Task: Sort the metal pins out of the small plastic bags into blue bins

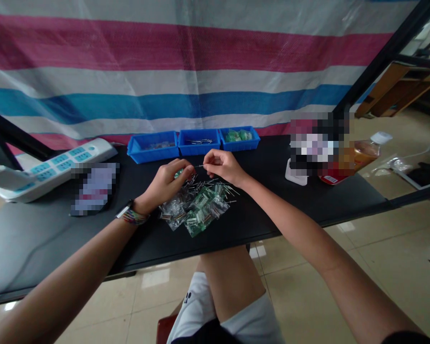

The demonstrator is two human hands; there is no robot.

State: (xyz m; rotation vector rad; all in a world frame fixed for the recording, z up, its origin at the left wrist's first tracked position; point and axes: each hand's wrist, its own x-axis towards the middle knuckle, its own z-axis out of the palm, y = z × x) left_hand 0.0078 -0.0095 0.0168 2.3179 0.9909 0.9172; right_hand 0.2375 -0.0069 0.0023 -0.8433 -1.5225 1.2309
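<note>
Pin pinched in right hand meets the green part gripped by left hand; a slip could drop either into the pile.

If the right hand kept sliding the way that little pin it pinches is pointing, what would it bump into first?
The right hand holds a thin metal pin aimed leftward at the left hand. It would probably meet the small green part in those fingers first, though depth is hard to judge.
</note>
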